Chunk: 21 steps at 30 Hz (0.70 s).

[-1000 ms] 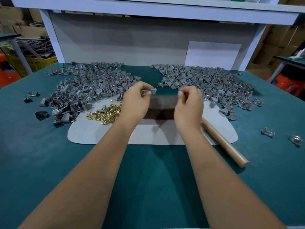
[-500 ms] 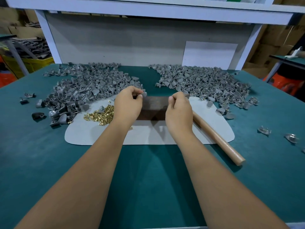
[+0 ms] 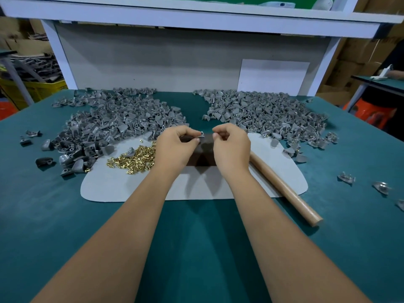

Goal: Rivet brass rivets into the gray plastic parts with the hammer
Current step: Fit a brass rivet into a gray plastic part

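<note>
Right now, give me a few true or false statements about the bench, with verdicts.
1. The left hand pinches a small gray part. True.
2. The hammer handle is held in the right hand. False: it lies on the pale mat beside that hand.
3. The brass rivets lie left of the left hand. True.
4. All gray parts sit in one pile. False: two piles, left and right.

Gray plastic parts [image 3: 122, 119] heaped — brass rivets [image 3: 133, 159] beside — hammer [image 3: 284, 189] flat
</note>
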Tool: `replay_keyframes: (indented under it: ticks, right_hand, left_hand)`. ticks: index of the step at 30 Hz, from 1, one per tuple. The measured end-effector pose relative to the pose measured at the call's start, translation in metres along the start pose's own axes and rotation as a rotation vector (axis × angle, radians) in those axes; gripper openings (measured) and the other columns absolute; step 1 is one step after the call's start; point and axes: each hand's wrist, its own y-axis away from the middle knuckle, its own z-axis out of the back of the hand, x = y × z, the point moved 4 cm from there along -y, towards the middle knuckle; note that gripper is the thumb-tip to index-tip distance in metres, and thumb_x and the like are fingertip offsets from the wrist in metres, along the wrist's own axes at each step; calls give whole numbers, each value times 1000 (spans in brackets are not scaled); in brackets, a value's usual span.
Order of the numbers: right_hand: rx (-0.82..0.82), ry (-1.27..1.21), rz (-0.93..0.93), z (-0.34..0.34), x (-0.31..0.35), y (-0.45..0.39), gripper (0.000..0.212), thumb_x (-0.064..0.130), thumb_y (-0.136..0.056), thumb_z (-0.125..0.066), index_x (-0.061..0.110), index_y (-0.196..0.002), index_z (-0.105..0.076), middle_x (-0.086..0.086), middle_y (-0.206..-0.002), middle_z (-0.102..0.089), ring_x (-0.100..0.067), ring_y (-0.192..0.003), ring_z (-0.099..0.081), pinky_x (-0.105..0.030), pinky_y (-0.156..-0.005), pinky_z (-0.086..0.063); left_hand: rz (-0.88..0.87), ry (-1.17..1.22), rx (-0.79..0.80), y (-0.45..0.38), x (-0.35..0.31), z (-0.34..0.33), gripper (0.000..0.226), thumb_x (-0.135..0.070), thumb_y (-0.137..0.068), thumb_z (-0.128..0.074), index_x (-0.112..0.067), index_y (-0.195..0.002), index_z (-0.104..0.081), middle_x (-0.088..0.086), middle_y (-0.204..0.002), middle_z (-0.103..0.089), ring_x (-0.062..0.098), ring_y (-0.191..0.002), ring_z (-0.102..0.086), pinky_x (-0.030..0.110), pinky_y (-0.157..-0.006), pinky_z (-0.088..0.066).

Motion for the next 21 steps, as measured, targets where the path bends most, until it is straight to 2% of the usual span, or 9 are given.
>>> replay_keyframes:
  ticks: [2, 5, 8, 10, 13, 15, 18, 21]
  right_hand:
    - [34, -31, 1, -2, 5, -7, 18, 4, -87, -59, 15, -92, -72, 0, -93, -69, -14, -90, -62, -30, -85, -51]
    - [68, -73, -15, -6, 8, -13, 18, 4, -85, -62, 14, -94, -74, 2, -91, -71, -11, -86, -63, -22, -82, -50]
    - [37, -121, -26, -7, 3, -9, 22, 3, -85, -63, 17, -99, -72, 11, -83, -67, 1, -76, -59, -3, -68, -43]
    - [22, -139, -16, -4, -1, -7, 23, 3, -85, -64, 19, -100, -69, 13, -79, -63, 4, -75, -57, -1, -66, -41]
    - [40, -93, 11, 0, -4, -6, 19, 5, -85, -66, 22, -93, -68, 18, -78, -61, 7, -76, -57, -2, -68, -42]
    - [45, -64, 14, 1, -5, -5, 19, 8, -85, -66, 26, -88, -68, 20, -79, -62, 5, -78, -59, -6, -71, -43]
    - [37, -43, 29, 1, -5, -4, 19, 8, -87, -64, 27, -87, -68, 14, -84, -66, -5, -84, -61, -19, -78, -47]
    - [41, -33, 77, 0, -4, -2, 22, 7, -87, -63, 28, -83, -64, 8, -87, -67, -12, -89, -61, -25, -82, -49]
  left_hand:
    - [-6, 16, 16, 0, -1, -1, 33, -1, -82, -69, -33, -77, -72, -11, -85, -72, 10, -89, -69, 37, -90, -56]
    - [-19, 10, 6, 0, -1, 1, 34, -3, -80, -65, -36, -77, -73, -18, -83, -70, -1, -84, -67, 31, -87, -56]
    - [-45, 34, 8, 0, -1, 4, 29, -1, -82, -68, -29, -80, -76, -8, -87, -72, 7, -86, -69, 28, -83, -56]
    - [-54, 64, 26, 0, 0, 5, 29, 2, -81, -71, -27, -79, -75, -6, -88, -73, 5, -85, -69, 20, -80, -53]
    - [12, 98, 41, -1, 3, 8, 28, 1, -81, -73, -27, -83, -74, -14, -86, -72, -8, -78, -66, 8, -72, -48]
    - [43, 128, 55, -2, 3, 8, 32, 5, -82, -67, -25, -92, -73, -17, -87, -72, -11, -80, -65, 5, -73, -47]
    - [69, 127, 27, -4, 2, 10, 37, 6, -83, -58, -23, -100, -72, -10, -98, -73, -4, -92, -67, 15, -87, -51]
    - [102, 78, 18, -6, 5, 11, 36, -1, -84, -57, -21, -109, -74, -8, -107, -72, 4, -102, -65, 29, -96, -53]
